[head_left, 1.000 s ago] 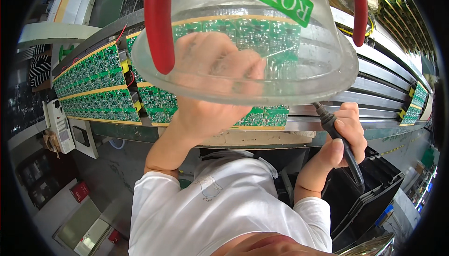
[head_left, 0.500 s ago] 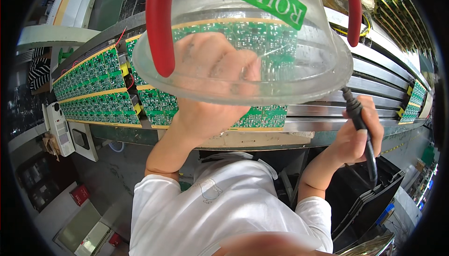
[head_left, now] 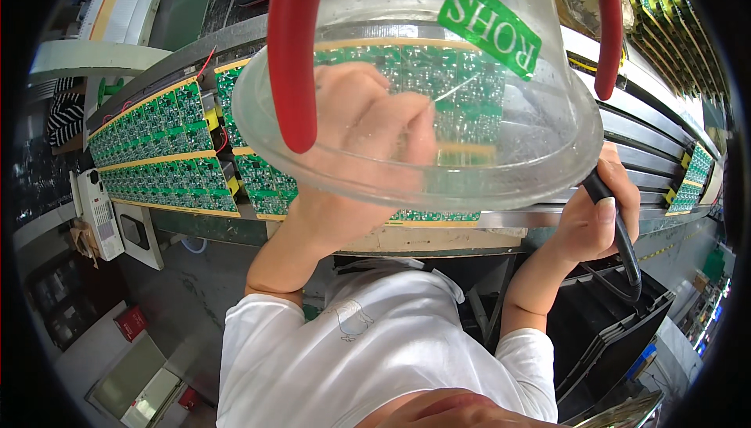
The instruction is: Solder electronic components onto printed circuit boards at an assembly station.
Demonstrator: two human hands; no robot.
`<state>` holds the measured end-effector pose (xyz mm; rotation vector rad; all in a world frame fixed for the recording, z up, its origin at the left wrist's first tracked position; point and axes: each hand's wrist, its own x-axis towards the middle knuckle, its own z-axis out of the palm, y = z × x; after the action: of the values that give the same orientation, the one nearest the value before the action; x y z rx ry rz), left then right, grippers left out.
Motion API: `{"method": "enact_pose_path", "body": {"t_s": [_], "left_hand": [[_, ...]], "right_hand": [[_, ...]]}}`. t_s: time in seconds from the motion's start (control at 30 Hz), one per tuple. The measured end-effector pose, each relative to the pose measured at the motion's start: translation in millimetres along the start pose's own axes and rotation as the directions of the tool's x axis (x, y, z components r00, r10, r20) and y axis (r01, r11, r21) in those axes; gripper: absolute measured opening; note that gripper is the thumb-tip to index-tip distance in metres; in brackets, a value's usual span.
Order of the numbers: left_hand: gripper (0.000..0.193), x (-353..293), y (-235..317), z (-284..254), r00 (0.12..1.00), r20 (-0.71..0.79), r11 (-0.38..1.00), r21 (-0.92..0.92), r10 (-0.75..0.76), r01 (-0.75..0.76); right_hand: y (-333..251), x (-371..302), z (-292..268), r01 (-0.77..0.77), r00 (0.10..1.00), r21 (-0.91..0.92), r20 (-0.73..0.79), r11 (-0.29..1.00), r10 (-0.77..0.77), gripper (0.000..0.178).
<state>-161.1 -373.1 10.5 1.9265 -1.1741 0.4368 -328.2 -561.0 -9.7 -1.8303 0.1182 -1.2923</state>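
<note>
Through a clear plastic hood (head_left: 540, 127), my left hand (head_left: 364, 119) shows with its fingers curled above the green circuit boards (head_left: 375, 56). A thin silvery strand of solder wire (head_left: 456, 88) sticks out from its fingertips toward the right. At the hood's right rim my right hand (head_left: 591, 221) is closed round the black handle of a soldering iron (head_left: 601, 187). Its cord (head_left: 628, 264) loops down below the hand. The iron's front end is lost behind the hood's rim, so its tip cannot be made out.
Two red curved grips (head_left: 293, 60) (head_left: 609, 33) hang over the hood's sides. More circuit boards (head_left: 152, 150) lie on metal rails (head_left: 637, 142) to the left and right. Racked boards (head_left: 677, 21) stand at the far right. A white device (head_left: 99, 213) sits at the left.
The hood and red grips have shifted down and right in view. My right hand has risen slightly, and the iron's front now passes behind the hood's rim. The solder strand shows more plainly.
</note>
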Motion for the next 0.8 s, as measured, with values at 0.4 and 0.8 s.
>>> {"method": "enact_pose_path", "body": {"t_s": [0.4, 0.8], "left_hand": [[0.022, -3.5, 0.4, -4.4, 0.995, -0.012, 0.995, -0.006, -0.103, 0.103], [0.022, -2.9, -6.2, -3.9, 1.0, -0.01, 1.0, -0.009, -0.004, 0.004]], "right_hand": [[-13.1, -1.9, 21.8, -0.029, 0.999, -0.078, 0.043, 0.997, 0.032, 0.034], [-1.4, -18.7, -25.3, 0.105, 0.964, 0.221, -0.261, 0.97, -0.045, 0.044]]}}
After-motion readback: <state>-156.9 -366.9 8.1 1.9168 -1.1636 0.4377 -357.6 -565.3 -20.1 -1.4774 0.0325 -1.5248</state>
